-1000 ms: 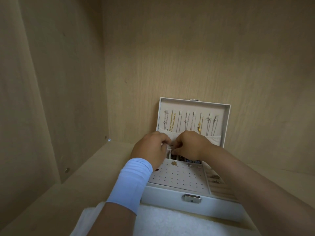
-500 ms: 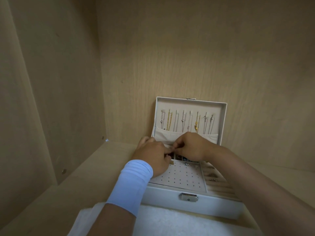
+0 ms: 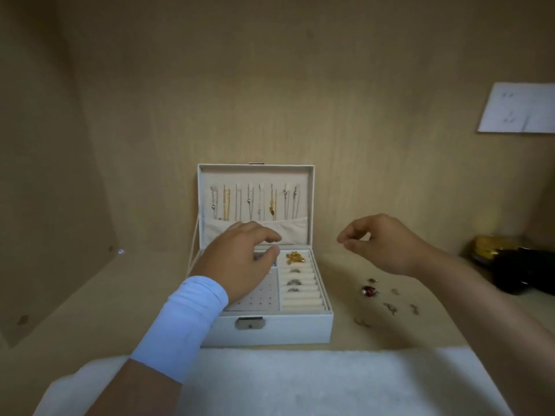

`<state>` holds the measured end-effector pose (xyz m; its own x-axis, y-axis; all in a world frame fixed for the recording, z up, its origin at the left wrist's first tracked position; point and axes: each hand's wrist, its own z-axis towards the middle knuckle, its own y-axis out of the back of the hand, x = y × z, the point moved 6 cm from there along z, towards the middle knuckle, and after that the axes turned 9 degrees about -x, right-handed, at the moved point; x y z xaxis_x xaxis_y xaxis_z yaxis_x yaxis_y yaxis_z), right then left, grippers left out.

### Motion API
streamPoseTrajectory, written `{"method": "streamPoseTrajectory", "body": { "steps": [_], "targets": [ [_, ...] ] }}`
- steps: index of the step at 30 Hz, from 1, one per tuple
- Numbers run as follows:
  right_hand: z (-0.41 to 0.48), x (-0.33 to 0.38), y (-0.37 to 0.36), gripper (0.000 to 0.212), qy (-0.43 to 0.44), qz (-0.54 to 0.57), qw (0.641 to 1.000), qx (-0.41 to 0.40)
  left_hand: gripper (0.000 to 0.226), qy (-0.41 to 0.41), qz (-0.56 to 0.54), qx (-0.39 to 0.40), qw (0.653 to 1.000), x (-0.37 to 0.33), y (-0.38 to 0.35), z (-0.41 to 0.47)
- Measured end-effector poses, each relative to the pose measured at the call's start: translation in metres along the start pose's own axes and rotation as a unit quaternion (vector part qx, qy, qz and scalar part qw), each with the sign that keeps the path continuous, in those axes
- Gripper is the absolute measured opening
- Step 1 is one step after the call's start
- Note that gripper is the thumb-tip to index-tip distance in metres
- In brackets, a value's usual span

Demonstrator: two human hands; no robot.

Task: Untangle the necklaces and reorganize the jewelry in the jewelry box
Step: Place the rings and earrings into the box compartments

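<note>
A white jewelry box (image 3: 285, 328) stands open on a wooden shelf. Several necklaces (image 3: 255, 205) hang in a row inside its raised lid. A gold piece (image 3: 295, 257) lies in the back right compartment, and rings (image 3: 293, 280) sit in the ring rolls below it. My left hand (image 3: 240, 259) hovers over the box's left half with fingers loosely curved, holding nothing that I can see. My right hand (image 3: 381, 244) is in the air to the right of the box, thumb and forefinger pinched together; whether they hold something small is unclear.
Several small jewelry pieces, one of them red (image 3: 368, 291), lie scattered on the shelf right of the box. A white fluffy cloth (image 3: 300, 382) covers the front edge. A dark object (image 3: 522, 271) sits at far right, a paper sheet (image 3: 519, 108) on the back wall.
Both hands have left the box's back compartment. My right hand has moved out to the right of the box. The view has turned right, and the loose pieces have come into view.
</note>
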<state>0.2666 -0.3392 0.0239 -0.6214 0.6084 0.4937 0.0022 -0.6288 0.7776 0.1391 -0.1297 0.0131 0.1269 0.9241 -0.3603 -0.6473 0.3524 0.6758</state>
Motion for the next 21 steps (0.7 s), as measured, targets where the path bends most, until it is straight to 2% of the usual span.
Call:
{"method": "streamPoseTrajectory", "body": {
  "steps": [4, 8, 12, 17, 21],
  "targets": [
    [-0.028, -0.048, 0.02, 0.016, -0.043, -0.054, 0.998, 0.009, 0.019, 0.009, -0.063, 0.046, 0.997, -0.049, -0.033, 0.009],
    [-0.049, -0.077, 0.01, 0.021, -0.068, -0.085, 0.994, 0.002, 0.018, -0.006, -0.029, 0.146, 0.989, -0.096, -0.078, 0.016],
    [-0.061, -0.085, -0.014, 0.019, -0.047, -0.114, 0.992, -0.004, 0.024, -0.004, 0.034, 0.234, 0.972, -0.12, -0.123, 0.02],
    [-0.06, -0.09, -0.029, 0.026, -0.012, -0.131, 0.991, 0.016, 0.025, 0.008, 0.09, 0.281, 0.955, -0.12, -0.162, 0.016],
    [-0.059, -0.094, -0.024, 0.019, -0.016, -0.127, 0.992, -0.008, 0.029, 0.017, 0.11, 0.295, 0.949, -0.115, -0.173, 0.012]
  ]
}}
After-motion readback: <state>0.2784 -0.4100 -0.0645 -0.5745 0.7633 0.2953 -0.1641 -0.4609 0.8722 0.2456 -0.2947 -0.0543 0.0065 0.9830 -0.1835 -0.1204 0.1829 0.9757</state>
